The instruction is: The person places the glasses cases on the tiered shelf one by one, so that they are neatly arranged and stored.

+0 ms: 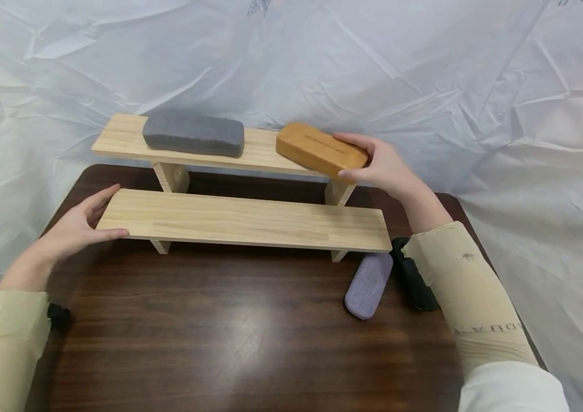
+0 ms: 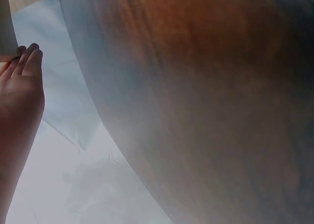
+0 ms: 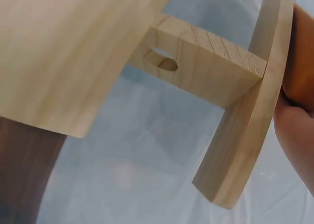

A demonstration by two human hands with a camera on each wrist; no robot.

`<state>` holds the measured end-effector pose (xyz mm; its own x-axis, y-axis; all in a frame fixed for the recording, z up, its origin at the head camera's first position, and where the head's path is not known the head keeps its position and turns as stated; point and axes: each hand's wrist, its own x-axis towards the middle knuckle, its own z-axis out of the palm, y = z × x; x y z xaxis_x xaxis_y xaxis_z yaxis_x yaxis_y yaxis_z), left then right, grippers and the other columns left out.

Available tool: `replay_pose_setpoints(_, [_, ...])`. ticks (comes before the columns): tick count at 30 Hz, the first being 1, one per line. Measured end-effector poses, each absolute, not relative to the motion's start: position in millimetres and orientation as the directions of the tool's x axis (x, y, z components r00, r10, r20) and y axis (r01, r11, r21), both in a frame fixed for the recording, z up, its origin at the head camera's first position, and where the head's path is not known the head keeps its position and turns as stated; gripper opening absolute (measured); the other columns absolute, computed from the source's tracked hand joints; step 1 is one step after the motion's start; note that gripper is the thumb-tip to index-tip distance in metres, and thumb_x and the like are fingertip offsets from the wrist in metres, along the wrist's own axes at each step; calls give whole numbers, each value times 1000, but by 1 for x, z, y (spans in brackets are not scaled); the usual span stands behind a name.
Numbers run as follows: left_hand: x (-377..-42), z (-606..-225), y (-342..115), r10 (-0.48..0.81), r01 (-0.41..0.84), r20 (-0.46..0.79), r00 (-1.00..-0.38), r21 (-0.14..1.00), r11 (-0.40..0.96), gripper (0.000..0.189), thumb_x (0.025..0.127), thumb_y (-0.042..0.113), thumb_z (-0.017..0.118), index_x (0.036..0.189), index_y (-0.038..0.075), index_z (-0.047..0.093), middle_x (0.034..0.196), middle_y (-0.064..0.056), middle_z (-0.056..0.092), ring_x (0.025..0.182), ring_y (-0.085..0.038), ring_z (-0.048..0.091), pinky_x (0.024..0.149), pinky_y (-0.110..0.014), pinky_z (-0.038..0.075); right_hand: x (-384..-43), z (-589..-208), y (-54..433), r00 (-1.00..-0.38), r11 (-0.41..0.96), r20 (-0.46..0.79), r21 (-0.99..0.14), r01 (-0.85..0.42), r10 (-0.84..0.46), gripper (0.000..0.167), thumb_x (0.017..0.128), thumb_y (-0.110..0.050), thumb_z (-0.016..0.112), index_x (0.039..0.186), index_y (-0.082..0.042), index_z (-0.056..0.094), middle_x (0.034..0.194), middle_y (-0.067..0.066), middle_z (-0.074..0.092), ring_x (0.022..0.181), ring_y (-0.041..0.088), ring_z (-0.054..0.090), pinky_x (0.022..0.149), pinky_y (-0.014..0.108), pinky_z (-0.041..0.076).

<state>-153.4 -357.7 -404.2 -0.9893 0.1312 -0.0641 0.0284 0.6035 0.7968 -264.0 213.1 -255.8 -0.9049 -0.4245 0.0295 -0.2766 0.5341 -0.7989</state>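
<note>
A two-tier wooden shelf has a lower plank (image 1: 245,220) in front and a raised upper plank (image 1: 123,134) behind it. My left hand (image 1: 75,226) grips the lower plank's left end, thumb at the front edge and fingers toward the back. On the upper plank's right part, an orange-brown glasses case (image 1: 317,149) with small lettering lies at a slant. My right hand (image 1: 384,163) holds its right end between thumb and fingers. From the right wrist view, the case (image 3: 301,62) shows beyond the plank. A grey glasses case (image 1: 193,136) rests toward the upper plank's left end.
A purple glasses case (image 1: 369,286) lies on the dark wooden table (image 1: 209,332), near the shelf's front right corner. Beside it a black case (image 1: 415,280) is partly covered by my right sleeve. White plastic sheeting (image 1: 291,63) hangs behind the table.
</note>
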Motion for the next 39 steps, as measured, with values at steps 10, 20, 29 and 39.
replay_pose_setpoints(10, [-153, -405, -359, 130, 26, -66, -989, 796, 605, 107, 95, 14, 81, 173, 17, 8, 176, -26, 15, 135, 16, 30, 89, 5, 30, -288, -235, 195, -823, 630, -64, -678, -379, -564, 85, 87, -8, 85, 162, -20, 47, 159, 10, 53, 126, 24, 56, 95, 21, 47])
replay_pose_setpoints(20, [-152, -405, -359, 123, 19, -70, -990, 796, 605, 107, 95, 14, 81, 173, 18, 8, 177, -22, 12, 159, -16, 25, 91, 6, 29, -297, -223, 187, -826, 703, -131, -606, -371, -548, 91, 86, -16, 88, 165, -20, 42, 163, 9, 49, 128, 26, 56, 104, 33, 44])
replay_pose_setpoints(29, [-152, -405, -359, 124, 23, -66, -990, 794, 608, 108, 94, 12, 82, 173, 18, 9, 176, -24, 14, 142, 12, 29, 91, 6, 30, -300, -221, 185, -800, 707, -134, -567, -423, -585, 87, 87, -8, 82, 163, -23, 44, 162, 8, 49, 126, 25, 53, 103, 33, 41])
replay_pose_setpoints(39, [-152, -404, -359, 130, 29, -60, -990, 806, 591, 107, 94, 10, 81, 173, 16, 10, 176, -24, 15, 137, 15, 31, 92, 5, 31, -310, -218, 175, -756, 678, -114, -543, -496, -644, 85, 86, -4, 79, 163, -20, 46, 163, 8, 49, 131, 26, 50, 113, 44, 38])
